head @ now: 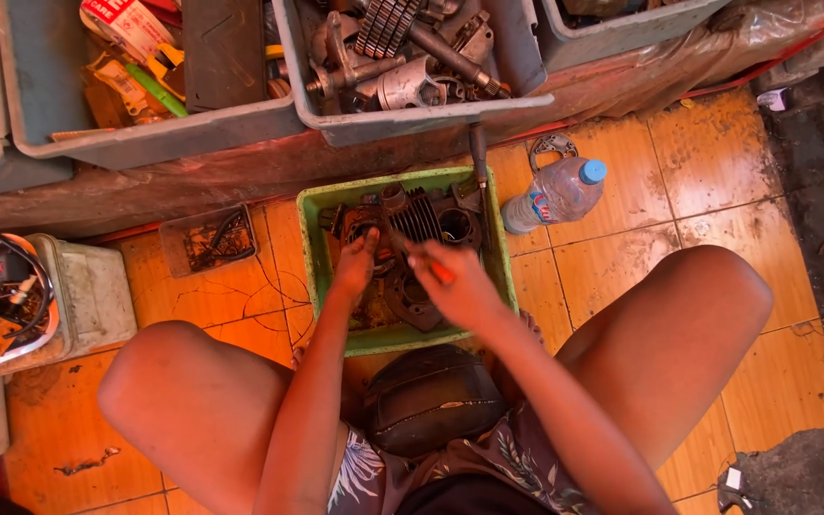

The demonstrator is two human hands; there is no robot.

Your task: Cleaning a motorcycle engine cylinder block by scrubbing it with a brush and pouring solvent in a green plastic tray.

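The left hand pinches a greasy engine part in the green tub, steadying it. The right hand pinches an orange-handled tool, scrubbing near the finned cylinder.

Repair workshop: bins of greasy engine parts, tools
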